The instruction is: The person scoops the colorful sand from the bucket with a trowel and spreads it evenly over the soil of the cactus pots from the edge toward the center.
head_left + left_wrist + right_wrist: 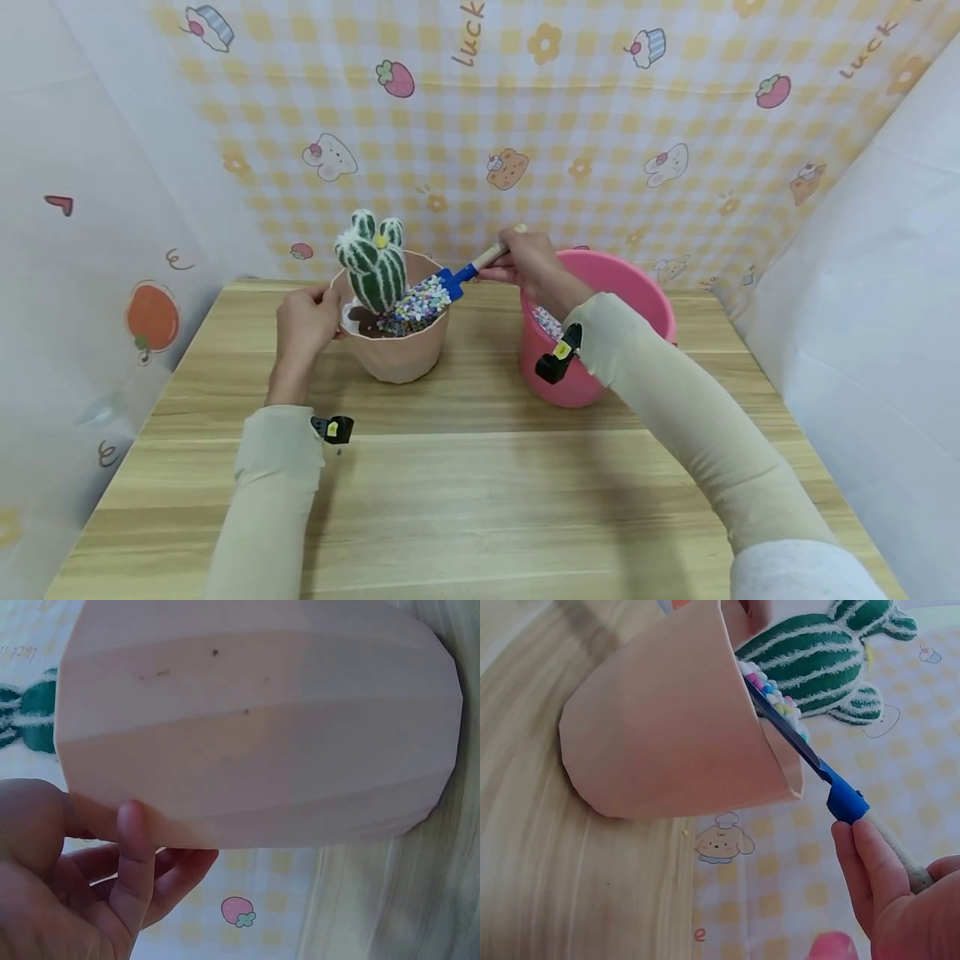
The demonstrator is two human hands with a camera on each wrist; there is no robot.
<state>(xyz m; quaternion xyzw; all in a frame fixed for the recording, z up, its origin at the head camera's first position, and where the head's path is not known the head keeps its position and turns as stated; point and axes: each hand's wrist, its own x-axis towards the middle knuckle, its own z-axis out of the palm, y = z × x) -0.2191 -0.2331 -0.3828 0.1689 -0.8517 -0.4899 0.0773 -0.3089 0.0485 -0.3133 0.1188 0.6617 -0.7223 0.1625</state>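
Note:
A green cactus (377,271) with white fuzzy ribs stands in a pale pink faceted flower pot (397,358), beside dark soil. My left hand (306,323) pinches the pot's left rim, its fingers bent around the edge in the left wrist view. By its wooden handle, my right hand (534,260) grips a blue trowel (452,283). Multicoloured pebbles (422,302) cover the blade, which reaches over the right rim into the pot. The right wrist view shows the blade (791,735) side-on, dipping inside the rim with pebbles along it.
Right of the pot stands a pink bucket (562,387), with more pebbles (549,323) inside; my right forearm crosses over it. Both rest on a wooden table (465,500). A patterned yellow check backdrop (480,108) rises behind, and white sheets (885,250) hang at the sides.

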